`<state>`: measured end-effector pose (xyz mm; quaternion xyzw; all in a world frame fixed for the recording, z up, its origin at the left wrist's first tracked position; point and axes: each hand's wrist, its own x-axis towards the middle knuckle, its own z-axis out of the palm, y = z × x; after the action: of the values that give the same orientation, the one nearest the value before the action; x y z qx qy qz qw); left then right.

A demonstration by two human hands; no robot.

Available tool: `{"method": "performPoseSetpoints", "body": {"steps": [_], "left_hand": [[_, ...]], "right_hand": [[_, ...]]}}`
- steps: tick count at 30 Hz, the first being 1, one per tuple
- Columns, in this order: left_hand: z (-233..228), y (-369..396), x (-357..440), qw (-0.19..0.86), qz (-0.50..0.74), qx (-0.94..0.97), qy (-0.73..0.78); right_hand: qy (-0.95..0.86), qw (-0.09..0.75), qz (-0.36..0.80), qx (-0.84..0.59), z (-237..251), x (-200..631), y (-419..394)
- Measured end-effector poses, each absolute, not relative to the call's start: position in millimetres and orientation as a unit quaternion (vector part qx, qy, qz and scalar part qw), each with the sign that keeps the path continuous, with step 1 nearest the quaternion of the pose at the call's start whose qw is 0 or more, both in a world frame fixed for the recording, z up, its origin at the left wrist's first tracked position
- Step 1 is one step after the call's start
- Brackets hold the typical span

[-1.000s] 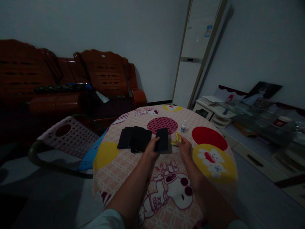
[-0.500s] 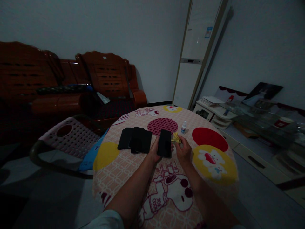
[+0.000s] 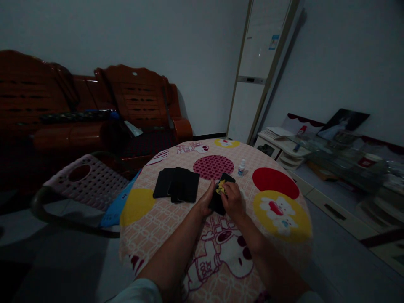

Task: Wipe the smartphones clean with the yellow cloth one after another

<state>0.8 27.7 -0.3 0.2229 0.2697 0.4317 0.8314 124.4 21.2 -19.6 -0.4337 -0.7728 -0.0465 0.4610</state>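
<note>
My left hand (image 3: 205,199) grips a black smartphone (image 3: 217,205) by its left side, above the near middle of the round table. The phone is tilted, and its right part is hidden behind my right hand (image 3: 232,199). Bunched in the fingers of that hand is a yellow cloth (image 3: 221,187), pressed against the phone's dark face. Several flat black devices (image 3: 186,185) lie overlapping on the tablecloth left of my hands. Beyond my right hand a small white spray bottle (image 3: 241,168) with a blue label stands upright.
A patterned tablecloth (image 3: 176,219) covers the round table. To the left stand a woven chair (image 3: 91,181) and a carved wooden sofa (image 3: 135,101). A cabinet with a glass top (image 3: 328,147) holding various items runs along the right. A tall air conditioner (image 3: 246,97) stands behind.
My right hand has moved left, bringing the yellow cloth from beside the phone onto its face. The phone has turned and tilted in my left hand. The view has shifted slightly.
</note>
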Motion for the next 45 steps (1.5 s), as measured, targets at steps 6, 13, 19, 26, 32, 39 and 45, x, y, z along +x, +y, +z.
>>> {"method": "performPoseSetpoints", "body": {"steps": [6, 13, 19, 26, 32, 39, 45], "left_hand": [[-2, 26, 2, 0.839, 0.395, 0.261, 0.268], [-8, 28, 0, 0.836, 0.378, 0.253, 0.305], [-9, 26, -1, 0.839, 0.34, 0.27, 0.328], [-9, 23, -1, 0.858, 0.286, 0.319, 0.283], [-5, 21, -2, 0.867, 0.29, 0.333, 0.229], [6, 21, -9, 0.875, 0.326, 0.292, 0.206], [5, 25, -11, 0.871, 0.358, 0.268, 0.203]], "right_hand": [[-0.733, 0.489, -0.079, -0.467, -22, 133, 28], [-0.762, 0.483, -0.063, -0.427, -18, 130, 20], [-0.756, 0.466, -0.078, -0.453, -13, 132, 21], [-0.7, 0.491, -0.112, -0.506, -18, 144, 32], [-0.691, 0.491, -0.118, -0.517, -19, 148, 36], [-0.682, 0.487, -0.1, -0.537, -21, 155, 38], [-0.696, 0.472, -0.095, -0.533, -19, 153, 34]]}}
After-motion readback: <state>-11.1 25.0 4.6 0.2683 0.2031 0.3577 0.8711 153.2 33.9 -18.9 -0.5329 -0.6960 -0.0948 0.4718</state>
